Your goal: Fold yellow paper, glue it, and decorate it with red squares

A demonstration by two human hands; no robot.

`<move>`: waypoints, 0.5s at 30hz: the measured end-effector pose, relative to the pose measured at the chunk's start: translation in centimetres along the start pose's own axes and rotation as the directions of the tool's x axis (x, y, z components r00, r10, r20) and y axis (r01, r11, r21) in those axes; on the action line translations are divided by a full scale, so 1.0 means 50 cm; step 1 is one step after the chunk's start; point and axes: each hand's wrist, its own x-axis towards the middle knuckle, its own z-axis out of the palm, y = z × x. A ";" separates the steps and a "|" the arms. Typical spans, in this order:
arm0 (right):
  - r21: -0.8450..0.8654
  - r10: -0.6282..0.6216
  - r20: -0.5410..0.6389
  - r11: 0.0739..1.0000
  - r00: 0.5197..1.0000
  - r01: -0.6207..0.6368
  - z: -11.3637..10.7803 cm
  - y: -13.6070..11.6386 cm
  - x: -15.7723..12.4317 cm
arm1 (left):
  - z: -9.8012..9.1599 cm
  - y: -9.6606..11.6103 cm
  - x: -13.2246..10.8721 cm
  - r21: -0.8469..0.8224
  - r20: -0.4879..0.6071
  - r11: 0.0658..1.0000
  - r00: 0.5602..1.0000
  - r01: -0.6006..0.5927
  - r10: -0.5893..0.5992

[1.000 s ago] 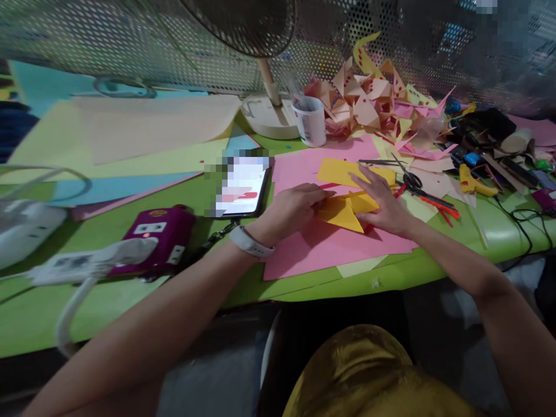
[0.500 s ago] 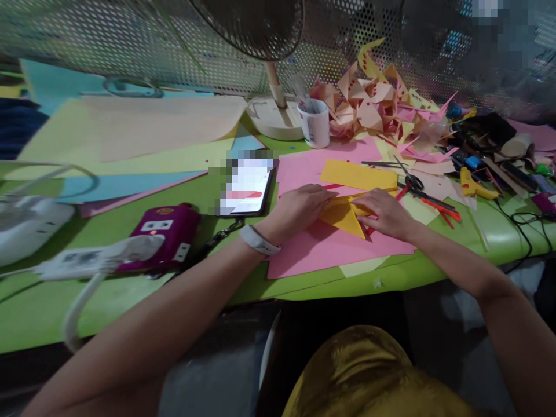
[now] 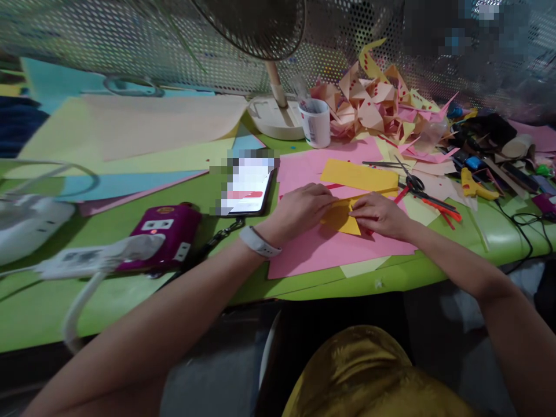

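A folded piece of yellow paper lies on a pink sheet in front of me. From the left, my left hand presses on the yellow paper's edge, its fingers closed over it. At the right side my right hand pinches a fold of the same paper between thumb and fingers. Part of the folded paper is hidden under both hands. Just behind them lies a flat yellow paper rectangle, with red strips partly showing nearby. Black scissors rest to the right of the rectangle.
A phone and a purple socket block with a white plug lie to the left. Behind stand a fan and a white cup. Folded paper pieces pile up beside a yellow glue gun.
My right hand has drawn its fold of the yellow paper inward and down, so the raised pointed flap looks flatter. My left hand stays almost in place.
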 end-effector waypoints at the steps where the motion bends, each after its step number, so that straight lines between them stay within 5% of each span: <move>1: 0.026 0.008 -0.003 1.000 1.000 -0.008 0.003 0.005 0.000 | -0.001 0.001 0.000 0.013 0.000 1.000 1.000 -0.004 0.004; 9: 0.193 0.053 -0.048 0.980 0.997 -0.043 0.007 0.007 -0.004 | 0.008 -0.005 -0.003 0.038 -0.012 0.999 0.999 -0.036 0.036; 15: 0.307 0.363 -0.035 0.891 0.931 -0.335 0.009 -0.019 0.013 | 0.010 -0.001 -0.003 0.043 -0.013 0.999 1.000 -0.011 0.011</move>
